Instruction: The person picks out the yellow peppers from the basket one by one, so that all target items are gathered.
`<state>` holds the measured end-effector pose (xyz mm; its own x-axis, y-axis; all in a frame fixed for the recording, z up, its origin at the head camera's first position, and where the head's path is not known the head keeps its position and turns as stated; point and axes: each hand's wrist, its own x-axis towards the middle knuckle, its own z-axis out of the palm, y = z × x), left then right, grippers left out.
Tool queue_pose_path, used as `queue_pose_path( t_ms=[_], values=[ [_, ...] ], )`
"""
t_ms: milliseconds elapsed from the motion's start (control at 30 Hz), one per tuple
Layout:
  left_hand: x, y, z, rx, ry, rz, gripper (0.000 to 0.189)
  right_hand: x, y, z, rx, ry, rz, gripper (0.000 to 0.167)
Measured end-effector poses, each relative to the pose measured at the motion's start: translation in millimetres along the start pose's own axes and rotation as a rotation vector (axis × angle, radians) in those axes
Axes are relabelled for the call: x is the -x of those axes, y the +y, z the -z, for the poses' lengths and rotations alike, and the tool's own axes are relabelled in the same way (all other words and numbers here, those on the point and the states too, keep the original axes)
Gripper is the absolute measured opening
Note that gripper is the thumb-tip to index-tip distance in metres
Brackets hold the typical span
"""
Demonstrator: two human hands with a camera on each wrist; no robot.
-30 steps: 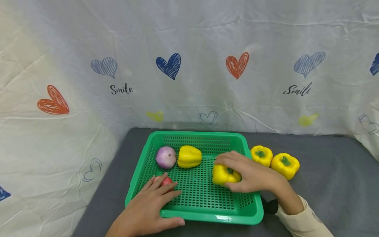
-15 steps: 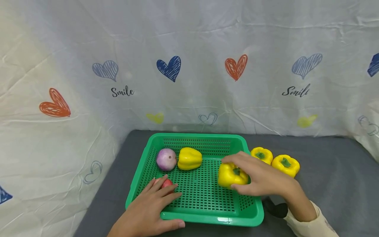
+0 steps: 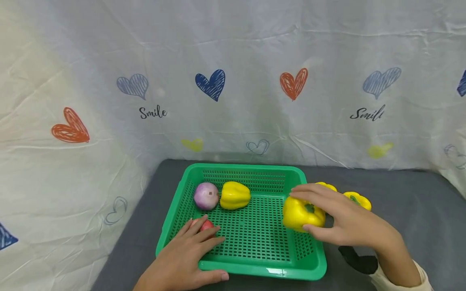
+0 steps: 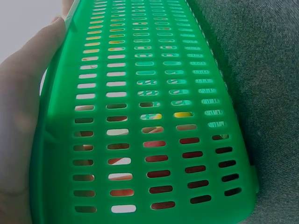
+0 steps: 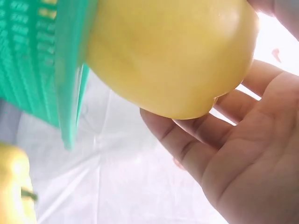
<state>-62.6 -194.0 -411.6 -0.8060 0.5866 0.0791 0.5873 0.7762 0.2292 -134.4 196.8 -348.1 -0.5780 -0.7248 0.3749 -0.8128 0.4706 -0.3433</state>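
Observation:
My right hand (image 3: 346, 216) grips a yellow bell pepper (image 3: 296, 214) over the right rim of the green basket (image 3: 251, 271). In the right wrist view, curled fingers (image 5: 187, 144) lie against the underside of this pepper (image 5: 173, 56), beside the basket's edge. My left hand (image 3: 183, 256) lies over the basket's front left corner, its fingers spread across a red round thing (image 3: 208, 225) that they mostly cover. The thumb rests along the front rim. Inside the basket, a purple onion (image 3: 206, 196) and another yellow bell pepper (image 3: 235, 195) sit side by side at the back left.
Two more bell peppers stand on the grey cloth right of the basket, a nearer one (image 3: 358, 199) and one (image 3: 327, 186) partly behind my right hand. A white curtain (image 3: 247, 117) printed with hearts hangs behind the table.
My right hand has lifted the pepper from inside the basket and carried it rightward to the rim, covering more of the outside peppers. The left hand has stayed in place.

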Motion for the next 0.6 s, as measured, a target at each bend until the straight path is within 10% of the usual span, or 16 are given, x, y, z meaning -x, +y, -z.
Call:
queue_pose_path(
  t_ms=[600],
  values=[
    [0.2,3.5,3.4,-0.003,0.042,-0.005,0.071,43.6,10,34,0.062,0.087,-0.154,0.085]
  ],
)
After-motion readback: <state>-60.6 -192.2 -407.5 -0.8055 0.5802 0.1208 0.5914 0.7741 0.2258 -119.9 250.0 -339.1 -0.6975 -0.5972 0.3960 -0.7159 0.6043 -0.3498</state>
